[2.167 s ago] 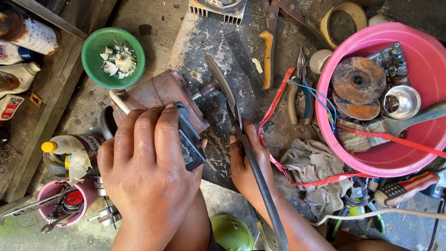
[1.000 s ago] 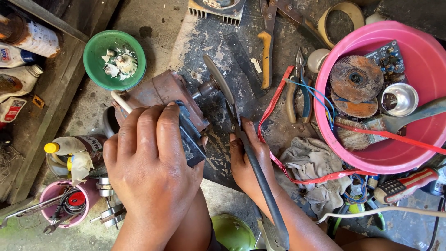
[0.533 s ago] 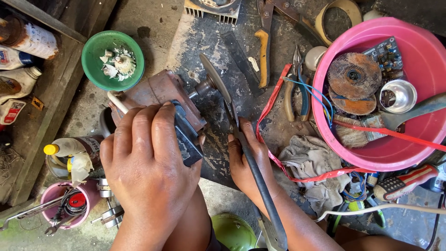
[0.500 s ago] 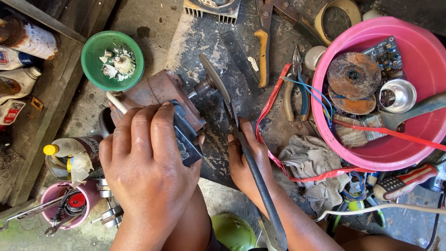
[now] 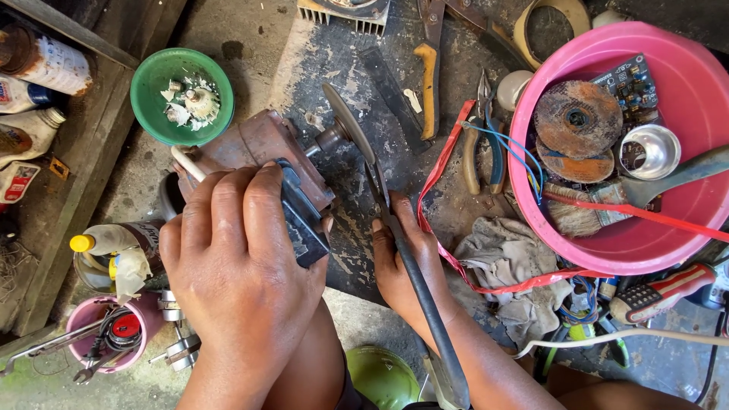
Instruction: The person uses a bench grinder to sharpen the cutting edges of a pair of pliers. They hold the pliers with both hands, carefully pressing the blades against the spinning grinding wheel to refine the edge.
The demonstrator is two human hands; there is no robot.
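Small pink cup (image 5: pixel 102 334), far left, holds spanners and a red-capped part. Green bowl (image 5: pixel 182 95) holds white scraps and small metal bits. Left hand (image 5: pixel 235 281) is clamped down over the rusty motor (image 5: pixel 258 148), fingers closed on its black block. Grinding disc (image 5: pixel 348 125) sits on the motor shaft. Right hand (image 5: pixel 406 266) grips a long dark blade (image 5: pixel 418 281), tip against the disc. Risk: blade catches and kicks, fingers close to the disc. Pink basin (image 5: pixel 683 228) holds worn grinding discs, circuit board, metal cup, brush.
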